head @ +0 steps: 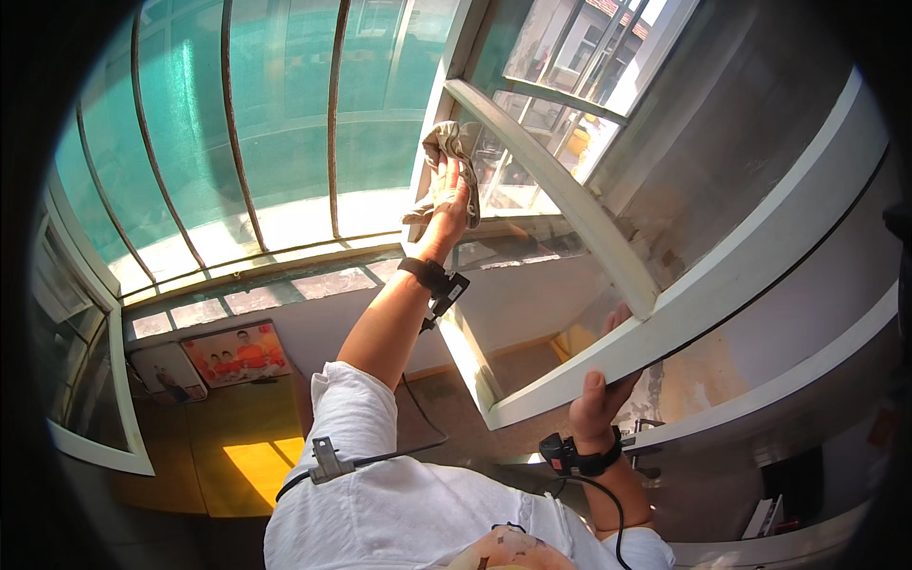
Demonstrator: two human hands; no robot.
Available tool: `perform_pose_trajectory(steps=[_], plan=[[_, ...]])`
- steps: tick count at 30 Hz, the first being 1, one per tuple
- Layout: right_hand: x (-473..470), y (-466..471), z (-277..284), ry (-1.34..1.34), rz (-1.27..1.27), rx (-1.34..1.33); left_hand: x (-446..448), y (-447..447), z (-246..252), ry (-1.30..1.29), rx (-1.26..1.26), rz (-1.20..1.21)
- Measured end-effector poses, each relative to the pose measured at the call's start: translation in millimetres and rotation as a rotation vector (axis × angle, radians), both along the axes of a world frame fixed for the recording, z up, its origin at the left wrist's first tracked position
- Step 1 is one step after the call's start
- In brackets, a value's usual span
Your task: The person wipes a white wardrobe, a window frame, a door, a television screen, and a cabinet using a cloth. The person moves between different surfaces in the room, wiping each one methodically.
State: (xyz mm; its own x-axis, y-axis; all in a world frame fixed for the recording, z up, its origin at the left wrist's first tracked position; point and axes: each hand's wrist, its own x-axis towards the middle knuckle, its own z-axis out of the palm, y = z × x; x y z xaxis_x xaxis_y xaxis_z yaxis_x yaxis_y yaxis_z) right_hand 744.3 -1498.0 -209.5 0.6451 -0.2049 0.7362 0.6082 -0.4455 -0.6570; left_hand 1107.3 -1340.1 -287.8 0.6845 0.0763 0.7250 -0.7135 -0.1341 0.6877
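Note:
My left hand [449, 196] is stretched forward, its fingers laid along a crumpled greyish-beige cloth [468, 191]. It presses the cloth against the white window frame where the swung-out sash meets it; the thumb is hidden. Nearer my body, my right hand [597, 410] grips the outer rail [556, 374] of the white-framed window sash [741, 271]. The right thumb lies on the near side of the rail, and its fingers show dimly through the glass behind. A slanting white glazing bar [563, 178] crosses the sash between the two hands.
Dark metal bars [231, 135] stand outside the opening before green mesh [285, 85]. Below runs a stone sill [331, 283]. Another open sash [132, 406] juts in at left, beside a yellow wooden cabinet [164, 456] and two photo prints [239, 354]. Cables hang from both wristbands.

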Motion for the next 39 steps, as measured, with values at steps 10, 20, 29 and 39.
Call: perform_pose_trajectory(steps=[10, 20, 29, 39], plan=[[-2.7, 3.3, 5.6, 0.033, -0.001, -0.005, -199.9, -51.0, -144.0, 0.184, -0.034, -0.315], [1.1, -5.2, -2.1, -0.004, 0.018, -0.025, -187.0, -26.5, 12.1, -0.168, 0.195, -0.134], [0.3, -9.9, -8.1, 0.001, 0.025, 0.112, -86.1, -4.8, -38.8, 0.538, -0.57, -0.45], [4.0, -16.6, -9.9, -0.03, 0.059, 0.142, -297.1, -33.4, -75.4, -0.081, 0.134, -0.192]])
